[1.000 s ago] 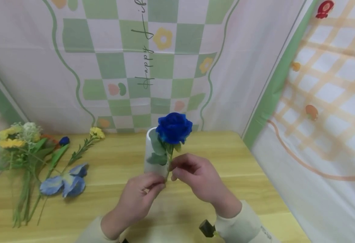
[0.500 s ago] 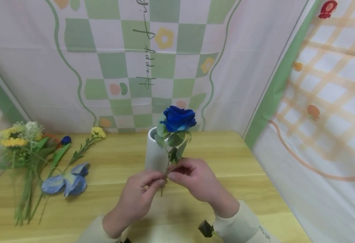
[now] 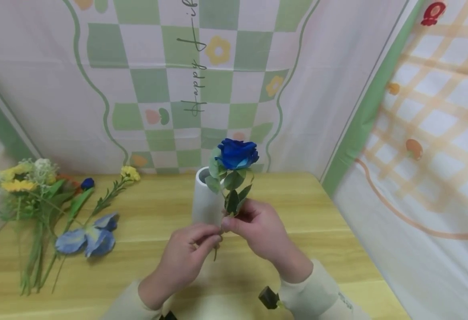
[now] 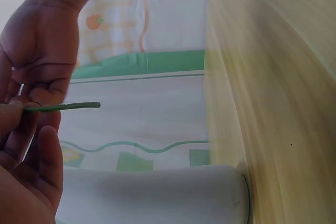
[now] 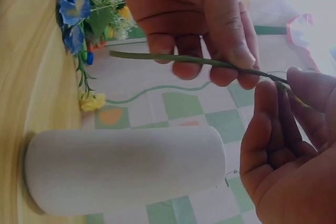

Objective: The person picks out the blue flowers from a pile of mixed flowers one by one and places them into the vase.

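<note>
A blue rose (image 3: pixel 238 154) with green leaves stands upright between my two hands, its bloom in front of the back curtain. My left hand (image 3: pixel 187 249) pinches the lower stem between thumb and fingers. Just above it, my right hand (image 3: pixel 259 229) pinches the same stem below the leaves. The cut end of the stem (image 5: pixel 142 56) sticks out below the left fingers in the right wrist view. Behind the hands stands a white vase (image 3: pixel 207 202), upright, its dark opening showing at the top and its lower part hidden by the hands.
Several flowers lie on the wooden table (image 3: pixel 138 275) at the left: a sunflower (image 3: pixel 18 185), a light-blue flower (image 3: pixel 87 241) and a yellow sprig (image 3: pixel 130 173) among them. A checked curtain (image 3: pixel 214 89) hangs behind. A small dark block (image 3: pixel 268 298) sits by the right sleeve.
The blue rose has risen and turned slightly to the right, showing more leaves and the vase opening. Both hands keep pinching the stem; the right hand has shifted a little along it.
</note>
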Available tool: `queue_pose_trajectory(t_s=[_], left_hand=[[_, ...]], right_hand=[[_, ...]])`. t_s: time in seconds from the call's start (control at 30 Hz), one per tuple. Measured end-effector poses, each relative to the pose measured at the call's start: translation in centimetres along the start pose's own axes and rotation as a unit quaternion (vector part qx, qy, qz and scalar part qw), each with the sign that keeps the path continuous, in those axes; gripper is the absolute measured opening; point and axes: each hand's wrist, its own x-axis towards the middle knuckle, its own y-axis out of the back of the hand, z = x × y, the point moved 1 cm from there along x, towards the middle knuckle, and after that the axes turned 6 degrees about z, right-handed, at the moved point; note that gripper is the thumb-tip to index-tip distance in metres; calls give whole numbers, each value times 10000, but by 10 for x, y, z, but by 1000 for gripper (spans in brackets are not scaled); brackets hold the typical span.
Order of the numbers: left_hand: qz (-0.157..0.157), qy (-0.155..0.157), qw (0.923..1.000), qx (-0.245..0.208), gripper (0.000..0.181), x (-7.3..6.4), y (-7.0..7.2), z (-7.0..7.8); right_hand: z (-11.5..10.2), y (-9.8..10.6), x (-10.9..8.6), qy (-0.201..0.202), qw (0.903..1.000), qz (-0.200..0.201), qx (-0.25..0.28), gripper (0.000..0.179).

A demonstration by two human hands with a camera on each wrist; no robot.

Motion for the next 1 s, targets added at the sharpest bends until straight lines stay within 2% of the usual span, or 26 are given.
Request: queue_pose_trajectory(t_s=[0.27, 0.37, 0.47, 0.57, 0.63, 0.73, 0.8, 1.0], left_hand=[[-241, 549, 9979, 263, 9, 5, 0, -2], [-288, 688, 9966, 339, 9, 6, 0, -2], [-373, 810, 9951, 430, 8, 4, 1, -3], [-643, 962, 9917, 552, 5, 1, 1, -6], [-831, 947, 9897, 677, 4, -2, 2, -10], [-1085, 898, 9867, 809, 5, -5, 4, -17], [-1131, 870, 9855, 914, 6, -7, 6, -21], [-1148, 1244, 9797, 1078, 7, -2, 17, -27]], right_hand=[[-10, 6, 14, -120, 9997, 154, -148, 20], [-15, 9, 20, -179, 9995, 254, -16, 21], [-18, 11, 23, -281, 9990, 345, -101, 23], [-20, 14, 26, -353, 9986, 391, -70, 25], [-23, 17, 30, -378, 9981, 477, 135, 28], [-30, 27, 39, -327, 9959, 701, 470, 28], [-37, 36, 47, -233, 9938, 877, 640, 30], [-51, 55, 73, -169, 9859, 1488, 741, 36]])
